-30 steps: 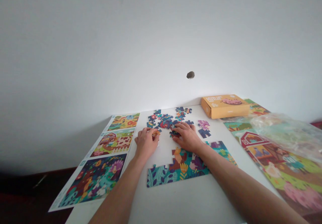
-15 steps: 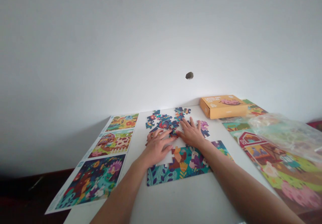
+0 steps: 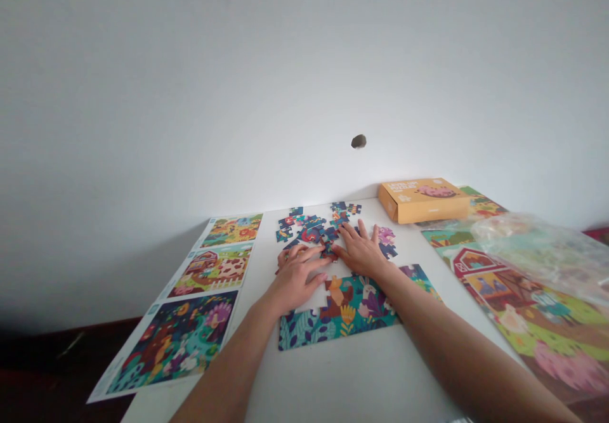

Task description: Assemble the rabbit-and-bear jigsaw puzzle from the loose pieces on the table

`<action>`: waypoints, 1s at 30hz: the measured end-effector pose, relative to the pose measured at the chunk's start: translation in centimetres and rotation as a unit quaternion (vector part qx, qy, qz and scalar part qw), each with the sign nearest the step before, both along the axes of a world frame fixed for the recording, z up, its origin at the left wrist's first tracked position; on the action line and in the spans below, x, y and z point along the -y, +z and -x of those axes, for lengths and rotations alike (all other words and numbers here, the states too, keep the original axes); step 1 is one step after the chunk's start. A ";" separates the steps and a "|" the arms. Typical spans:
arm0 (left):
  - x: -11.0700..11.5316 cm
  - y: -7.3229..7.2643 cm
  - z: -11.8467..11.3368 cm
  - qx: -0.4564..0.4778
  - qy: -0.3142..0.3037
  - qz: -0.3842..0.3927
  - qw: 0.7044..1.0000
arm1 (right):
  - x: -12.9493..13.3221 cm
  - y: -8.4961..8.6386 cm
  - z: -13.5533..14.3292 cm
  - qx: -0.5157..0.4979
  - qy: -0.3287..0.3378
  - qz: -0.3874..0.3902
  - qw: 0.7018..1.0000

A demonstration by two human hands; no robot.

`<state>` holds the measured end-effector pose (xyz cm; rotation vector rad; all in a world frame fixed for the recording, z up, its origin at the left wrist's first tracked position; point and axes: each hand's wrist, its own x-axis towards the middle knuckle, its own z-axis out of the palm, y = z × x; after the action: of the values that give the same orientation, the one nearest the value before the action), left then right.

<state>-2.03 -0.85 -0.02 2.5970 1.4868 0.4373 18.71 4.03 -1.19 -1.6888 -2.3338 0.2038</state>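
Note:
My left hand [image 3: 297, 274] lies low over the puzzle pieces, its fingers stretched out and the thumb apart. Opposite it, my right hand [image 3: 362, 250] is spread open, palm down. Fingertips of both hands meet at a small dark puzzle piece [image 3: 328, 247] between them; part of it is hidden. Loose dark-blue pieces [image 3: 311, 222] lie just beyond the hands, and a pink-and-purple piece [image 3: 386, 235] sits right of my right hand. Nearer to me is a joined puzzle section [image 3: 347, 315] with a rabbit, a squirrel and leaves, partly covered by my right forearm.
On the left lies a printed sheet [image 3: 240, 290] with three pictures. An orange puzzle box [image 3: 423, 201] stands against the wall at the back right. Farther right, a farm-scene puzzle [image 3: 518, 302] lies partly under a clear plastic bag [image 3: 537, 248]. The wall has a hole [image 3: 358, 141].
The fingertips shift slightly around the dark piece between my hands, and more of that piece shows. Otherwise the hands and the joined section stay nearly where they were.

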 end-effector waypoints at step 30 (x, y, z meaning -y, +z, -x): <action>-1.3 0.0 1.5 0.099 0.271 -0.091 0.953 | 0.2 1.1 0.1 -0.059 -0.007 -0.089 0.994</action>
<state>-3.52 0.49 0.01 2.1394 2.1572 0.8969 18.64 3.79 -0.10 -1.5627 -2.1840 0.0887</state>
